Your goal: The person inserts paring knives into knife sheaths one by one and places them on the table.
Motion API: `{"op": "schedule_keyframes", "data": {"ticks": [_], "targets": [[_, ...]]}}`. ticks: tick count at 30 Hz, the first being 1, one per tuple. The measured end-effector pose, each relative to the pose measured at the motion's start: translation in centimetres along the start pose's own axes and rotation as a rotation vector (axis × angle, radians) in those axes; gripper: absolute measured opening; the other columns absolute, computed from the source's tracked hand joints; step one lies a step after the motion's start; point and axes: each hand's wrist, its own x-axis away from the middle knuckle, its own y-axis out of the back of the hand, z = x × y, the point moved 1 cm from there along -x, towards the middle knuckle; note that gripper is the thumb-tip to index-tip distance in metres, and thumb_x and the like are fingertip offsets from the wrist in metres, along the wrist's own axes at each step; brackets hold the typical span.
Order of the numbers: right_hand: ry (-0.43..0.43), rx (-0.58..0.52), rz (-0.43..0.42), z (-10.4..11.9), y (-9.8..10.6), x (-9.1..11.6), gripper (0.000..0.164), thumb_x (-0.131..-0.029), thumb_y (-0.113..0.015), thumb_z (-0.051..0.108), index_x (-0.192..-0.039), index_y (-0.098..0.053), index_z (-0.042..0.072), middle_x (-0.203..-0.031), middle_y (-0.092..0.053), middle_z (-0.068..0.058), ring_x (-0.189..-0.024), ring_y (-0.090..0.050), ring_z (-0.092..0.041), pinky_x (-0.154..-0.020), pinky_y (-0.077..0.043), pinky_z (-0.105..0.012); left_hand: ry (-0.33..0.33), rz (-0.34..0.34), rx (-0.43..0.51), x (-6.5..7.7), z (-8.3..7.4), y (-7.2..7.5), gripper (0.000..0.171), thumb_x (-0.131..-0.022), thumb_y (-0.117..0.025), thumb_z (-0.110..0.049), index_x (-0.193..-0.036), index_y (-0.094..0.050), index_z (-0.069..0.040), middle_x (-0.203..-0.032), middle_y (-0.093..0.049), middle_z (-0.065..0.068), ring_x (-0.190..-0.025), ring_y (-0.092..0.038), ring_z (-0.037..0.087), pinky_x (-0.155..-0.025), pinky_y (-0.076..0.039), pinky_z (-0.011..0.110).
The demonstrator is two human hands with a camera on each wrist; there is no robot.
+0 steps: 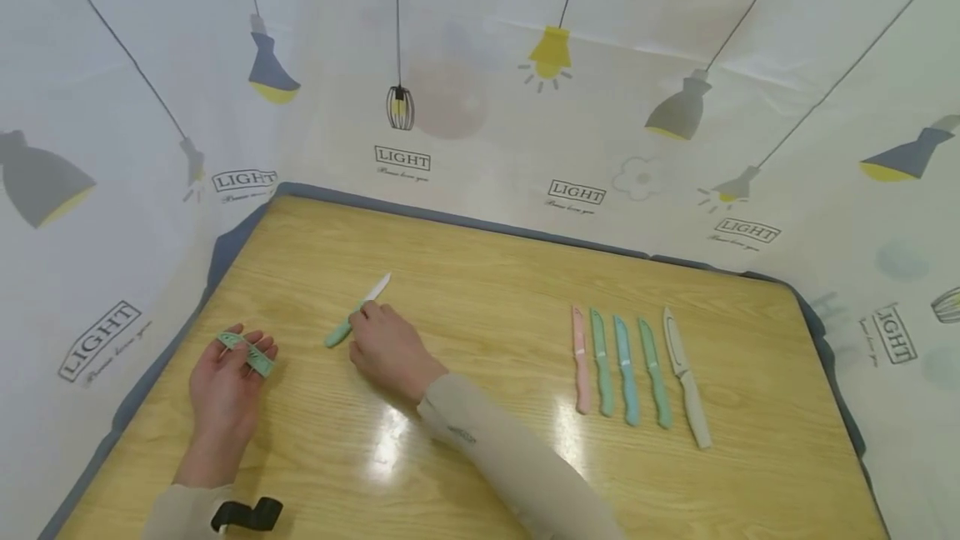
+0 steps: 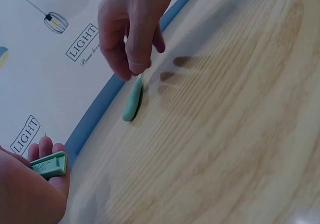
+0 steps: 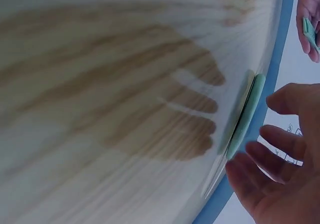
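Observation:
My left hand, palm up at the left of the table, holds a green knife sheath with the thumb across it. The sheath also shows in the left wrist view. A paring knife with a green handle and a white blade lies bare on the wood, its tip pointing away. Just over this knife is my right hand, fingers loosely bent and spread. In the right wrist view, the fingertips are close beside the knife handle, and nothing is between thumb and fingers.
At the right, several sheathed knives lie in a row: a pink knife, green ones, a blue knife and a longer white knife. A printed curtain stands around the table's back and sides.

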Motion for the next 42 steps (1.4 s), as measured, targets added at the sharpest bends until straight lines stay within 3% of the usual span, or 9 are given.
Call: {"op": "schedule_keyframes", "data": {"ticks": [2,5,7,10,14,21,32,42], "targets": [[-0.004,-0.002,0.013,0.2,-0.1,-0.3,0.042,-0.095,-0.051,0.026,-0.135,-0.052,0.012,-0.132,-0.051,-0.004,-0.116,-0.049,-0.019,-0.093,-0.048,-0.029,0.0,-0.007,-0.002,0.0,-0.1,0.1,0.033,-0.098,-0.05,-0.001,-0.129,-0.04,0.002,-0.097,-0.064,0.013,-0.09,-0.066,0.023,-0.086,-0.056,0.034],[-0.004,0.008,0.068,0.5,-0.3,-0.8,0.059,-0.095,-0.05,0.031,-0.15,-0.036,0.019,-0.152,-0.035,-0.005,-0.137,-0.032,-0.027,-0.106,-0.04,-0.039,0.006,-0.015,-0.005,-0.1,0.0,0.3,0.033,-0.098,-0.05,0.0,-0.129,-0.039,0.002,-0.097,-0.065,0.013,-0.09,-0.067,0.023,-0.085,-0.057,0.033],[-0.001,0.016,0.126,0.7,-0.5,-0.8,0.064,-0.096,-0.048,0.037,-0.155,-0.026,0.025,-0.158,-0.023,-0.002,-0.143,-0.02,-0.029,-0.111,-0.032,-0.044,0.003,-0.022,-0.009,-0.2,0.0,0.4,0.033,-0.098,-0.049,0.0,-0.13,-0.038,0.002,-0.097,-0.065,0.012,-0.089,-0.067,0.022,-0.085,-0.057,0.033],[0.02,0.063,0.195,0.8,-0.7,-0.6,0.062,-0.098,-0.042,0.047,-0.155,-0.024,0.03,-0.16,-0.019,0.002,-0.145,-0.015,-0.029,-0.113,-0.029,-0.048,-0.004,-0.014,-0.007,-0.2,0.0,0.5,0.034,-0.099,-0.048,0.0,-0.13,-0.037,0.002,-0.097,-0.065,0.012,-0.089,-0.067,0.022,-0.085,-0.056,0.033],[0.034,0.099,0.243,0.8,-0.9,-0.2,0.06,-0.099,-0.036,0.054,-0.153,-0.029,0.03,-0.16,-0.019,0.004,-0.145,-0.014,-0.028,-0.114,-0.026,-0.049,-0.002,-0.001,0.007,-0.2,0.1,0.6,0.035,-0.099,-0.047,0.0,-0.131,-0.035,0.003,-0.097,-0.065,0.013,-0.089,-0.067,0.023,-0.086,-0.056,0.033],[0.088,0.062,0.205,-0.1,-0.5,1.7,0.052,-0.099,-0.039,0.05,-0.145,-0.044,0.026,-0.157,-0.028,0.001,-0.144,-0.018,-0.028,-0.115,-0.024,-0.046,0.018,0.01,0.021,-0.2,0.5,0.3,0.029,-0.099,-0.047,0.0,-0.127,-0.039,0.002,-0.096,-0.065,0.013,-0.089,-0.067,0.023,-0.086,-0.056,0.034],[0.208,-0.006,0.187,-3.7,0.2,6.4,0.049,-0.099,-0.04,0.046,-0.14,-0.051,0.023,-0.154,-0.034,0.003,-0.143,-0.022,-0.025,-0.114,-0.028,-0.044,0.037,0.012,-0.058,0.1,1.5,-0.5,0.032,-0.099,-0.048,-0.002,-0.129,-0.038,0.003,-0.098,-0.064,0.011,-0.091,-0.067,0.021,-0.086,-0.056,0.033],[0.237,-0.11,0.176,-6.1,1.5,8.8,0.042,-0.098,-0.046,0.041,-0.13,-0.061,0.018,-0.148,-0.044,-0.002,-0.14,-0.03,-0.027,-0.114,-0.029,-0.042,0.056,0.024,-0.111,0.2,2.7,-1.5,0.033,-0.1,-0.047,-0.002,-0.132,-0.037,0.002,-0.101,-0.061,0.01,-0.094,-0.065,0.02,-0.088,-0.055,0.032]]}}
